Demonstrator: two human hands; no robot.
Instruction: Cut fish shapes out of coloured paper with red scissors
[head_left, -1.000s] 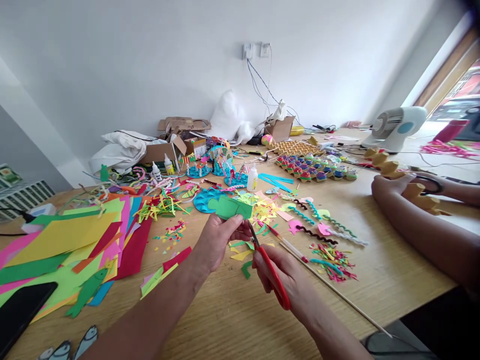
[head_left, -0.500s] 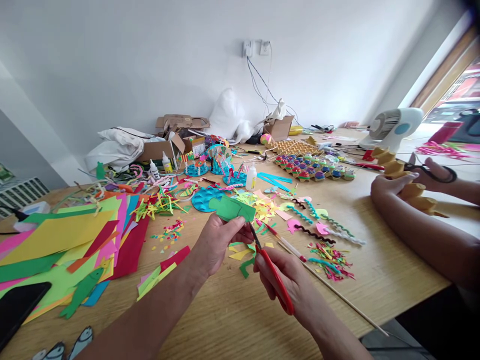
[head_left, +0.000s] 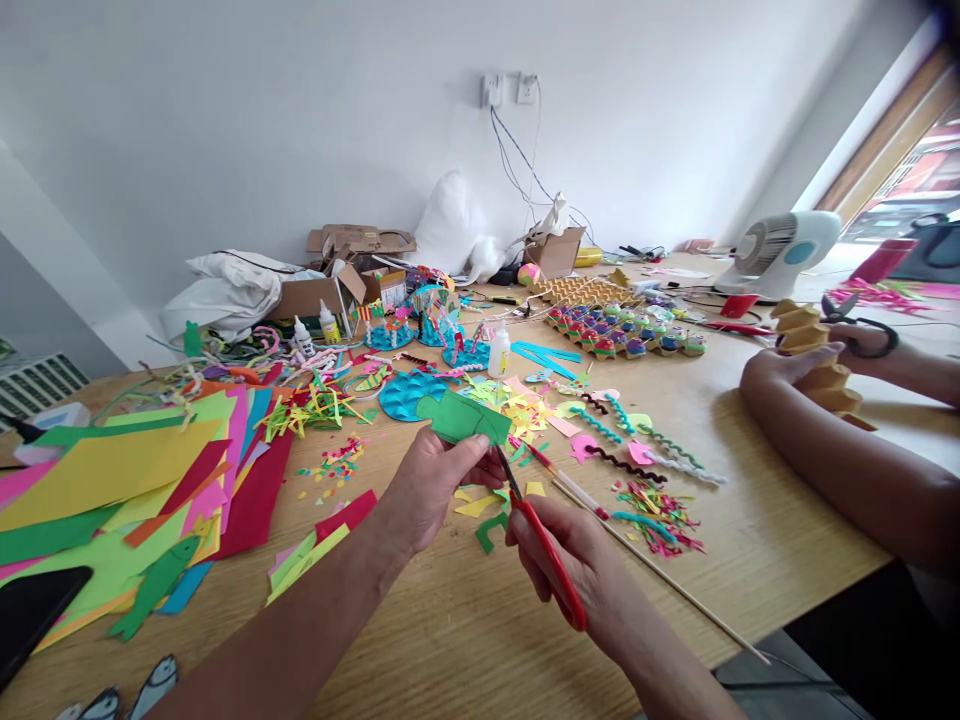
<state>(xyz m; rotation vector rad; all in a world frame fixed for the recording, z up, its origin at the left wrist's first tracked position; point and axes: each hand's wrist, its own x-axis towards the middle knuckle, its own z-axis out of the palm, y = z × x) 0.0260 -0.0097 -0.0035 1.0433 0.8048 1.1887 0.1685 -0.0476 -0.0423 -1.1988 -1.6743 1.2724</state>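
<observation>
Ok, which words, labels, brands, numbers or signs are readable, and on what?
No text is readable.
Dark-labelled white plastic bottle: too small.
Yellow-labelled white plastic bottle: too small.
Translucent plastic bottle: label too small.
Green paper piece in the left hand: drawn lines, no lettering visible.

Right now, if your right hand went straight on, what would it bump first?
Probably the green paper piece, ahead of the red-handled scissors in the right hand; exact depth is unclear.

white wall (head_left: pixel 337 120) behind a wooden table (head_left: pixel 450 630), bright window (head_left: pixel 919 185) at right
</observation>
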